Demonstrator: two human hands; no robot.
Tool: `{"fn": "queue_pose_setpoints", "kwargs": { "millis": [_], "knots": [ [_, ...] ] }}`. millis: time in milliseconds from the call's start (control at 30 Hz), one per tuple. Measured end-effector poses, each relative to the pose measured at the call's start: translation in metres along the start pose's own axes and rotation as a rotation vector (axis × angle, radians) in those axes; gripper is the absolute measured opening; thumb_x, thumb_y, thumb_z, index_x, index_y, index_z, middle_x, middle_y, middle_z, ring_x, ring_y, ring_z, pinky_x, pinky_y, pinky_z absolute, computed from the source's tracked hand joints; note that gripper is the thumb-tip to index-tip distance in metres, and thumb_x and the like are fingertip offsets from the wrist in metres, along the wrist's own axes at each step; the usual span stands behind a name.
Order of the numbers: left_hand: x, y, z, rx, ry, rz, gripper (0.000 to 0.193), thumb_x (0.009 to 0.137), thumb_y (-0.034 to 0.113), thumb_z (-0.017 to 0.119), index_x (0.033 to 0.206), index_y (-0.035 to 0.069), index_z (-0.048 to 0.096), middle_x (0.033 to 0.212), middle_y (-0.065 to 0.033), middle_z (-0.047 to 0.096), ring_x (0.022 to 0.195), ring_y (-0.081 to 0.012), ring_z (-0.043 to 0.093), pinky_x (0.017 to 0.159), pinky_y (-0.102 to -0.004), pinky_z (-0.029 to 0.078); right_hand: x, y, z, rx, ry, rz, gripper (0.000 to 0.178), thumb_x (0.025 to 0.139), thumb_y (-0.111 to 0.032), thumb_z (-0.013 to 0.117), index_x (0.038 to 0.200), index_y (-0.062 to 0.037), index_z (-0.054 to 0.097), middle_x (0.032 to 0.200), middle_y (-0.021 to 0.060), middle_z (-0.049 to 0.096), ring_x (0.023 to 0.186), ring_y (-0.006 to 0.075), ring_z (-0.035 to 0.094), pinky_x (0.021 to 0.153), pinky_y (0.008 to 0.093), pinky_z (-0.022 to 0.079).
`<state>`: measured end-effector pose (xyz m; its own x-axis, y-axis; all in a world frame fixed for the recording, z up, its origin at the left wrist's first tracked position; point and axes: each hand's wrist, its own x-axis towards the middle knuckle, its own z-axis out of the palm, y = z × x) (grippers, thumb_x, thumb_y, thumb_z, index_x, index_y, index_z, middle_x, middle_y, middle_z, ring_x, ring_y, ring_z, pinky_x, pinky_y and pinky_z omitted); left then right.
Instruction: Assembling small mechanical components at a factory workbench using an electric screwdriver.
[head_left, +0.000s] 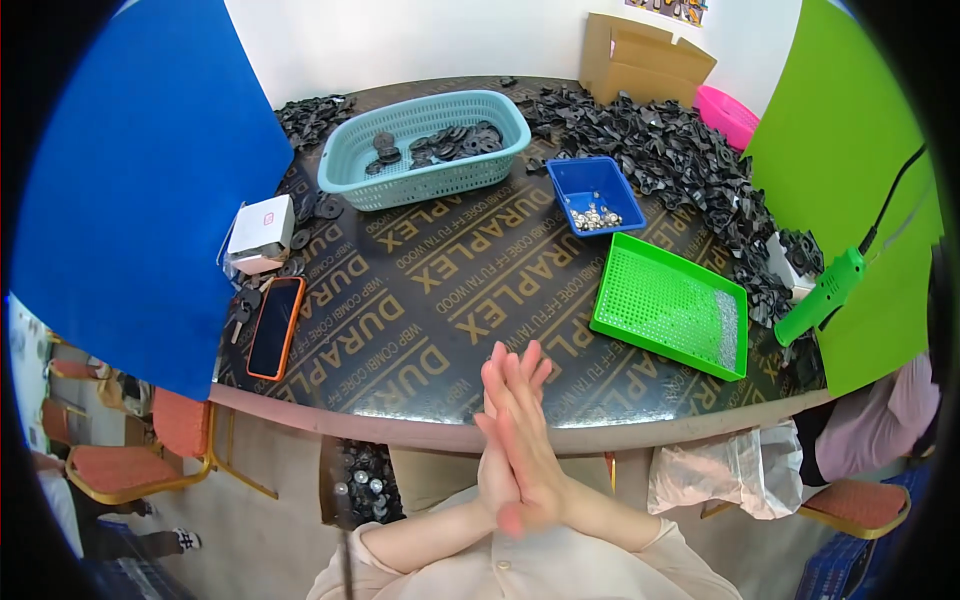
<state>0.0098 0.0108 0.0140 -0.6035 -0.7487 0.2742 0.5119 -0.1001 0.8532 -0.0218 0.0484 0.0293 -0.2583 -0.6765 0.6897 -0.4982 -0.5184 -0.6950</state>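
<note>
Tray, green perforated plastic, sits on tabletop right of left hand and right hand, which press palm-to-palm, apparently holding nothing, and looks light, fairly stiff, best lifted by opposite rims.

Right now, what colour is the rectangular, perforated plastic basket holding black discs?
Pale blue-green: the plastic basket shows best in the head view.

Downward head-worn fisheye view
</note>
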Motion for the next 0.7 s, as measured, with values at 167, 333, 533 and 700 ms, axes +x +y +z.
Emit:
{"fn": "queue_pose_setpoints", "kwargs": {
  "millis": [167, 333, 533, 700],
  "knots": [
    [0.050, 0.048, -0.056, 0.285, -0.004, 0.029, 0.083, 0.094, 0.061, 0.036, 0.151, 0.014, -0.002, 0.156, -0.0127, 0.011, 0.141, -0.0283, 0.019, 0.114, -0.0446, 0.011, 0.007, 0.019, -0.029, -0.158, 0.009, -0.076, 0.088, 0.084, -0.067, 0.050, 0.147, -0.0102, 0.029, 0.149, 0.0273, 0.024, 0.137, 0.0455, 0.025, 0.106, 0.0526, 0.025],
    [0.212, 0.094, -0.103, 0.671, 0.069, 0.430, 0.069, 0.094, 0.025, 0.053, 0.148, 0.005, 0.015, 0.148, -0.0229, 0.025, 0.139, -0.0328, 0.023, 0.113, -0.0477, 0.016, 0.014, 0.021, -0.095, -0.645, -0.085, 0.068, 0.034, 0.067, -0.021, 0.080, 0.094, -0.0058, 0.068, 0.082, 0.0063, 0.068, 0.066, 0.0198, 0.062, 0.057, 0.0291, 0.043],
    [0.414, 0.043, -0.107, 1.267, -0.221, 0.183, 0.089, 0.072, 0.057, 0.071, 0.136, 0.002, 0.043, 0.136, -0.0257, 0.045, 0.127, -0.0360, 0.043, 0.106, -0.0435, 0.034, 0.021, 0.035, -0.102, -0.742, -0.108, -0.047, 0.023, 0.065, -0.028, 0.080, 0.077, -0.0122, 0.068, 0.060, -0.0028, 0.057, 0.050, 0.0139, 0.052, 0.047, 0.0262, 0.036],
    [0.493, -0.037, -0.082, 1.491, -0.485, -0.233, 0.112, 0.054, 0.073, 0.073, 0.143, 0.017, 0.036, 0.145, -0.0277, 0.025, 0.133, -0.0471, 0.028, 0.109, -0.0525, 0.028, 0.009, 0.045, -0.117, -0.606, -0.101, 0.105, 0.014, 0.065, -0.020, 0.078, 0.068, -0.0118, 0.067, 0.055, -0.0020, 0.056, 0.043, 0.0126, 0.050, 0.041, 0.0253, 0.035]
  ]
}}
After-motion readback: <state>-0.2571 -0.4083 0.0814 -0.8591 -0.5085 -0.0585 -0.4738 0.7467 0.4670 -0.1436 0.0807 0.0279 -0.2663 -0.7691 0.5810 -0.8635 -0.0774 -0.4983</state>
